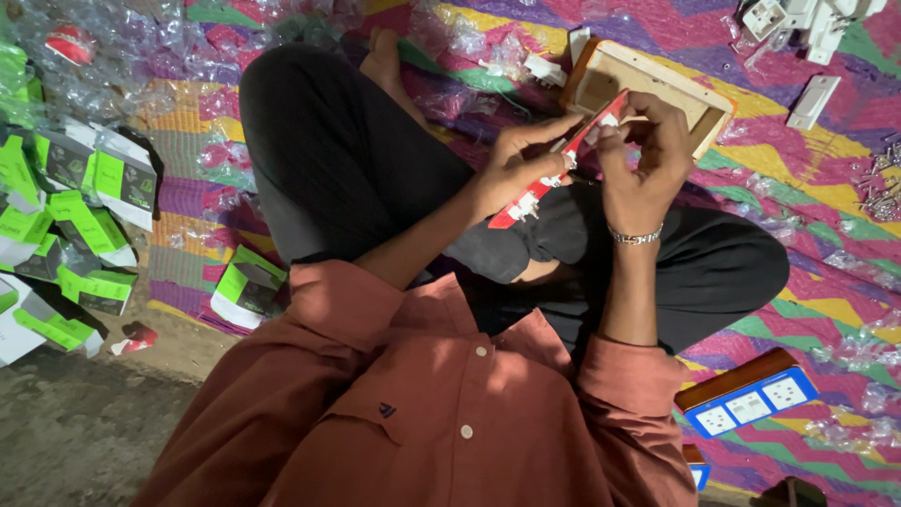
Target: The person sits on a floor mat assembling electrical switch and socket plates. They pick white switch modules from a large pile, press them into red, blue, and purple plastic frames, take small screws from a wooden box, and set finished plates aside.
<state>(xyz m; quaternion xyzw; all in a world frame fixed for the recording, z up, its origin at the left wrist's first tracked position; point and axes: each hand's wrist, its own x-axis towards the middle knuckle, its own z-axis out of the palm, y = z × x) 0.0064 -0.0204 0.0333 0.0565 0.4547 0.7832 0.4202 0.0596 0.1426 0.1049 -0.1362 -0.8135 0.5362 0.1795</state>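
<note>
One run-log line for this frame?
left hand: holds red plate | right hand: pinches its top end | wooden box behind

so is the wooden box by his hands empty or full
Empty: the wooden box lies open side up, with bare pale inside showing beyond the hands.

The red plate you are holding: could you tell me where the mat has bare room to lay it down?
Bare mat lies beyond the right hand, between the wooden frame, the white switch plate and the screws. The side with the green boxes and plastic wrappers is crowded.
</note>
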